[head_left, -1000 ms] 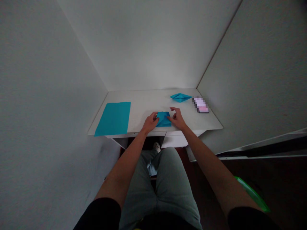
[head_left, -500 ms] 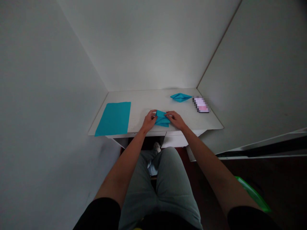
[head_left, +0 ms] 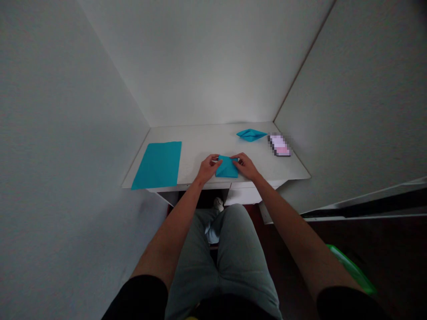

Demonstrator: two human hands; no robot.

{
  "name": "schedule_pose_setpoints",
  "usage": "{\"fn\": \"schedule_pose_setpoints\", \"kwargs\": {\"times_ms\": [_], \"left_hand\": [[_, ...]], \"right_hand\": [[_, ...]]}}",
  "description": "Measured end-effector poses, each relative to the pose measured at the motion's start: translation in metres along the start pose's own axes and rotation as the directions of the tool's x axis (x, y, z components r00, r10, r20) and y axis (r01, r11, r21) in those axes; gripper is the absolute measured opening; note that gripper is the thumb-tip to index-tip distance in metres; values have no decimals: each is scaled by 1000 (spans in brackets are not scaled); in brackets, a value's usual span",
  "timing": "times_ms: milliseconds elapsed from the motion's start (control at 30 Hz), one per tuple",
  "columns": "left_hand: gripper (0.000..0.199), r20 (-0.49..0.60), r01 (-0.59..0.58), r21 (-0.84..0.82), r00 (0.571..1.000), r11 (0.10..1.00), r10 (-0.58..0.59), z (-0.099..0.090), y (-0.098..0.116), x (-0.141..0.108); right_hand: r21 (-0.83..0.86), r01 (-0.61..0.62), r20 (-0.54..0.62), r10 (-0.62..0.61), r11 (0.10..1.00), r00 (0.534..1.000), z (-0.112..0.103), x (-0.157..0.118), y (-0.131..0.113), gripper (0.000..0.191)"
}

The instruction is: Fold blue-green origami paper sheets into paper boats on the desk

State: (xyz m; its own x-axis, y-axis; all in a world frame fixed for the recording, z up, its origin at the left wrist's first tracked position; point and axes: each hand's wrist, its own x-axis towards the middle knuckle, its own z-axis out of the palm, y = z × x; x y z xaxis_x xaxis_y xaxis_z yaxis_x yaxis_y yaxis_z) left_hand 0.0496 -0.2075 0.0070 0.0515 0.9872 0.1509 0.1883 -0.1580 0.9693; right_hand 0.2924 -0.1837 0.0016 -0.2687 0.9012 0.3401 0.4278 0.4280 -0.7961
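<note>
Since the earlier frame, the folded teal paper point(head_left: 227, 167) has flattened near the tabletop's point(head_left: 196, 146) front edge. In the head view, the left hand point(head_left: 209, 168) and right hand point(head_left: 245, 165) pinch its sides, apparently holding the fold down; a flat teal sheet point(head_left: 158, 165) lies toward the left front corner.

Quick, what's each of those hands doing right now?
Left hand: closed on the folded blue paper, holding its left side.
Right hand: closed on the same paper, holding its right side.
</note>
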Motion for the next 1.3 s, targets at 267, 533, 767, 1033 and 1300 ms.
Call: {"fn": "schedule_pose_setpoints", "kwargs": {"times_ms": [267, 533, 767, 1033, 1300], "left_hand": [[20, 90, -81, 153, 994, 985, 68, 0, 3, -1], [34, 80, -92, 108, 993, 990, 83, -2, 10, -3], [21, 64, -88, 46, 994, 995, 85, -4, 10, -1], [23, 107, -113, 80, 989, 990, 104, -1, 13, -7], [31, 54, -95, 117, 995, 989, 89, 1, 2, -1]], "right_hand": [[110, -71, -58, 77, 991, 995, 1, 0, 4, 44], [173, -110, -115, 131, 979, 985, -2, 1, 2, 31], [206, -89, -98, 111, 974, 989, -1, 1, -3, 21], [251, -129, -65, 149, 959, 987, -3, 1, -2, 28], [279, -133, -101, 167, 951, 981, 0, -1, -5, 38]]}}
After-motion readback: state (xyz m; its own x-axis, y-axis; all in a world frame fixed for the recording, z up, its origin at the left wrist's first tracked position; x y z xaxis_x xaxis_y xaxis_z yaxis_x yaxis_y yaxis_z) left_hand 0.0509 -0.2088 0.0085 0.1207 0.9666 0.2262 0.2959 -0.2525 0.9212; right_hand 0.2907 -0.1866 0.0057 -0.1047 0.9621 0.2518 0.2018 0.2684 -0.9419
